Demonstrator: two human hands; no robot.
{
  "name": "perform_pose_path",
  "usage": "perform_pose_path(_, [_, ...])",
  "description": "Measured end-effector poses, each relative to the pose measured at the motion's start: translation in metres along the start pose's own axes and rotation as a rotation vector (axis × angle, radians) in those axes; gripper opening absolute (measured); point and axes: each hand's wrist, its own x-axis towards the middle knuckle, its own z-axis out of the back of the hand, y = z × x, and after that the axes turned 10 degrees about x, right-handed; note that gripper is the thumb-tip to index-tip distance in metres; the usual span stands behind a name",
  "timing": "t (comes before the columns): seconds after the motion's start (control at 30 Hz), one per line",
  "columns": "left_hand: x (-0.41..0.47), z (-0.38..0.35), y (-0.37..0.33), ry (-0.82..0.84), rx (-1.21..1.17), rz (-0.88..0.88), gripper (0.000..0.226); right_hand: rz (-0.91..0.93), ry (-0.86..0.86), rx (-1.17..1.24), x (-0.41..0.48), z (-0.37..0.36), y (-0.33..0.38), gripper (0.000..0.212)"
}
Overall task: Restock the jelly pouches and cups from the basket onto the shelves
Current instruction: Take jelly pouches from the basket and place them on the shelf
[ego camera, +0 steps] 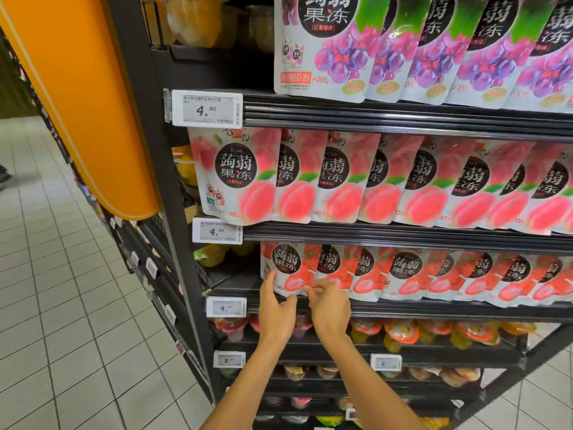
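**Facing the front strawberry pouch, third shelf down**

Shop aisle w/ pale tiled floor [62, 274] on the left; a dark shelf unit [170, 212] filled the rest of my feed.

Right hand [330, 308] was narrow, its curled fingertips pinching the bottom edge of the front strawberry pouch [290, 271]. Left hand [276, 308] was wide, fingers straight up along that pouch's lower-left edge and thumb spread under its corner. It was touching, not clamping, as far as I could judge. The pouch stood at the left end of the strawberry row [434, 274], base just above the shelf rail [465, 310], w/ a price tag [226, 306] just beside the left hand. Above were peach pouches [341, 181], then grape pouches [403, 51]; below were jelly cups [400, 333].

My read of the step: seating & facing this pouch. To do it well I'd hold the pinch low and use the left fingers as a stop, so the pouch can't slide into the gap at the left. I'd tuck the base behind the rail, w/ the label square to the front & overlapping its neighbour like the rest of the row.

Couldn't see the basket anywhere in frame, so no idea how much stock was left. Both hands hid the pouch base, so I couldn't tell if it rested on the shelf. Lowest shelves were cut off by the forearms & frame edge, and the small tag print was too blurred to read.
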Motion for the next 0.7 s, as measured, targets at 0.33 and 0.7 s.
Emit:
perform_pose_path(0.33, [0.001, 0.005, 0.002, 0.034, 0.048, -0.019, 0.068, -0.031, 0.04, -0.048, 0.001, 0.0, 0.002, 0.02])
perform_pose_path(0.7, [0.002, 0.008, 0.003, -0.012, -0.009, 0.077, 0.057, -0.023, 0.001, -0.052, -0.003, 0.005, 0.002, 0.024])
